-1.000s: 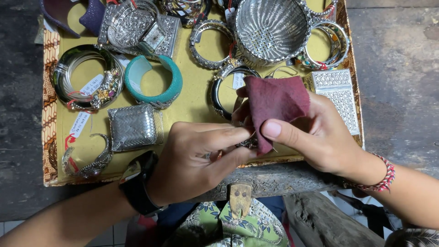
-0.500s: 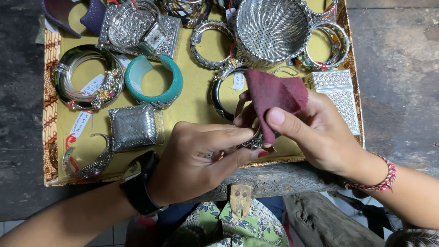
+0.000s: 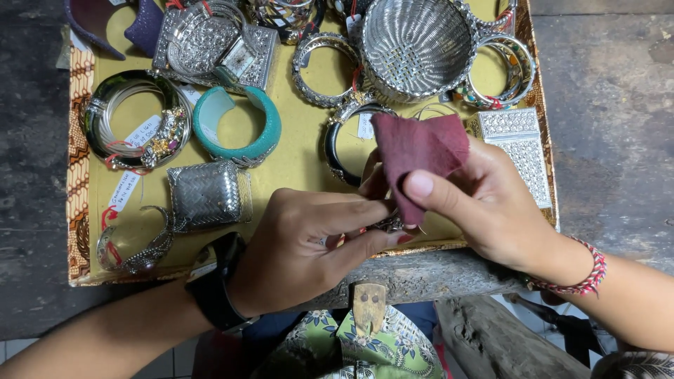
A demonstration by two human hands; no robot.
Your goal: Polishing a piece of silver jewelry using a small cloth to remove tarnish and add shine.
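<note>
My right hand pinches a dark red cloth between thumb and fingers, pressed against a small silver jewellery piece. My left hand grips that silver piece between thumb and forefinger; most of the piece is hidden by the fingers and cloth. A black watch sits on my left wrist, a red beaded bracelet on my right wrist. Both hands hover over the near edge of a yellow-lined tray.
The tray holds several pieces: a teal bangle, a silver woven box, a silver woven basket, a studded silver case, a bangle stack with tags. It rests on dark wooden boards.
The cloth has shifted slightly in my right hand, rubbing over the silver piece. My left hand keeps its grip in the same spot.
</note>
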